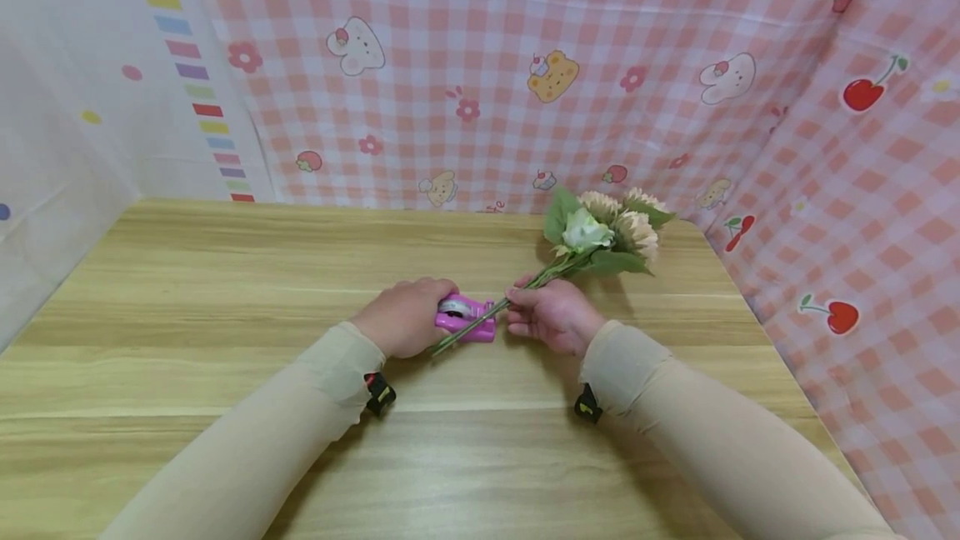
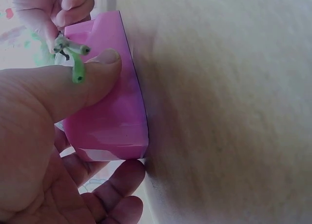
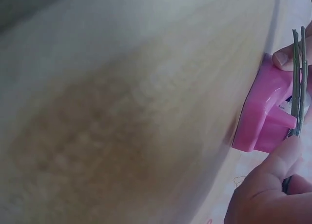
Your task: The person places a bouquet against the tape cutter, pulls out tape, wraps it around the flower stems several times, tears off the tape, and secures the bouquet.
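My left hand (image 1: 405, 317) grips a pink tape dispenser (image 1: 486, 330) standing on the wooden table. Its thumb lies along the dispenser's side (image 2: 112, 121) in the left wrist view, with the other fingers around the far side. A roll of tape (image 1: 453, 305) sits in the dispenser. My right hand (image 1: 561, 317) pinches the green stems (image 3: 296, 82) of a bunch of artificial flowers (image 1: 588, 232) between thumb and fingers. The stems slant across the top of the dispenser, cut ends towards my left hand. White and pale peach blooms with green leaves point to the back right.
The wooden table (image 1: 225, 290) runs back to a pink checked cloth (image 1: 480, 65) hung behind it. Another checked cloth (image 1: 862, 232) borders the right edge, and a white cloth (image 1: 67, 107) hangs on the left.
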Action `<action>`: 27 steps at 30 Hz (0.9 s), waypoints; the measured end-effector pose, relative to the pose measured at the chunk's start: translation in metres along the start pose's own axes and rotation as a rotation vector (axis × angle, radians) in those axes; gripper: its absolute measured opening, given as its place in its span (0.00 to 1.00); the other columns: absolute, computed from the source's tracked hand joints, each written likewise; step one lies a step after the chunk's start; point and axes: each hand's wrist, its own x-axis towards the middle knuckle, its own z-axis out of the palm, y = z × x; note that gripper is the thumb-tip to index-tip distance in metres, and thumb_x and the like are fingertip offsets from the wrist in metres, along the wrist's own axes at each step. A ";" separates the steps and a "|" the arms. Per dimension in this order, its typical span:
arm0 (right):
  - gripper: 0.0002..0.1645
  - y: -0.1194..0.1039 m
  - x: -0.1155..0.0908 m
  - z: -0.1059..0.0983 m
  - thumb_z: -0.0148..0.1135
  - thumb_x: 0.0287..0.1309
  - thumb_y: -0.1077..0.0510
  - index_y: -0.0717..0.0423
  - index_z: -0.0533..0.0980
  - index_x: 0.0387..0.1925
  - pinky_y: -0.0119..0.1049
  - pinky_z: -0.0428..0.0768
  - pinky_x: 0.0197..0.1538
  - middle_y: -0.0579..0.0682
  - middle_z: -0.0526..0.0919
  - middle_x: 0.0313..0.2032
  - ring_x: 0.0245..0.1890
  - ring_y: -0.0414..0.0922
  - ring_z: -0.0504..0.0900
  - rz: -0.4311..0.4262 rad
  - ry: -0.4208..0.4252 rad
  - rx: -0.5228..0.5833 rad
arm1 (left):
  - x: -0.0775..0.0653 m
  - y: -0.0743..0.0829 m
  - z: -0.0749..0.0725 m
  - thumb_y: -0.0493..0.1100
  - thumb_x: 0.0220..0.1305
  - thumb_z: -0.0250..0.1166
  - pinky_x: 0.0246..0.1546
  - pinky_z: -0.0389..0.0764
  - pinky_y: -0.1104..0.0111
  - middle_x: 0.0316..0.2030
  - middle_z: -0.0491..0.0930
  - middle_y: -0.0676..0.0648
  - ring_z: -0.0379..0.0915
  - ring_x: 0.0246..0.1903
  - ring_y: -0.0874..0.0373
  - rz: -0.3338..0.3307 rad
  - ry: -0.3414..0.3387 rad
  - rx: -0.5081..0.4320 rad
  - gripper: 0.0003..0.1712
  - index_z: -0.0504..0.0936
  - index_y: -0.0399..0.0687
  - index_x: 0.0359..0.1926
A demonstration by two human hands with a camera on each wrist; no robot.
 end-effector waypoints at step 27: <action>0.11 -0.006 0.005 0.004 0.54 0.76 0.66 0.53 0.67 0.35 0.33 0.89 0.41 0.49 0.81 0.31 0.29 0.41 0.83 0.039 -0.017 0.148 | 0.002 -0.002 0.001 0.48 0.69 0.70 0.64 0.78 0.50 0.62 0.81 0.46 0.79 0.57 0.46 -0.001 -0.007 0.004 0.31 0.74 0.53 0.70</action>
